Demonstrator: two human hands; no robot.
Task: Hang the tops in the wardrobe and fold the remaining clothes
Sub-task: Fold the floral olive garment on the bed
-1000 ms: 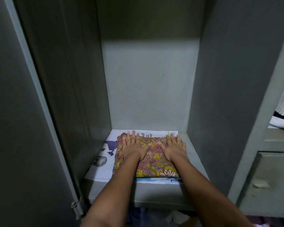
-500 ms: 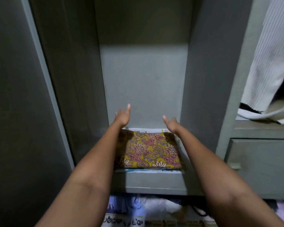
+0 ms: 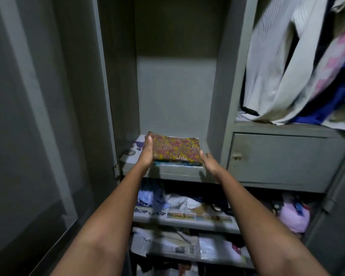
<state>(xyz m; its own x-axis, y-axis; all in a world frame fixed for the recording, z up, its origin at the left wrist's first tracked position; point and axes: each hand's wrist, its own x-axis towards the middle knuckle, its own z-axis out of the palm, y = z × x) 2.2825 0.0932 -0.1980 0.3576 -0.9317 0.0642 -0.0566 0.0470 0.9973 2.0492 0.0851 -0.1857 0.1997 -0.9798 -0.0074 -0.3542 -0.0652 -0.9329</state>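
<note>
With straight fingers, the left hand (image 3: 147, 149) lies along the left edge of the folded floral cloth (image 3: 176, 149) and the right hand (image 3: 207, 159) nears its right front corner, so squaring it on the wardrobe shelf (image 3: 177, 172) likely wants even, gentle side pressure.

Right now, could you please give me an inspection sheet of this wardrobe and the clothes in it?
Surface: grey shelf, lined with printed paper.
Job's things: folded floral cloth lies flat on the paper; hanging tops fill the right compartment.
Clutter: loose clothes and newspaper on the lower shelves.
Hands: left hand open against the cloth's left edge; right hand open at its right front corner.
Cables: dark cord-like item on the lower shelf, unclear.
Surroundings: open door at left; closed drawer at right.
</note>
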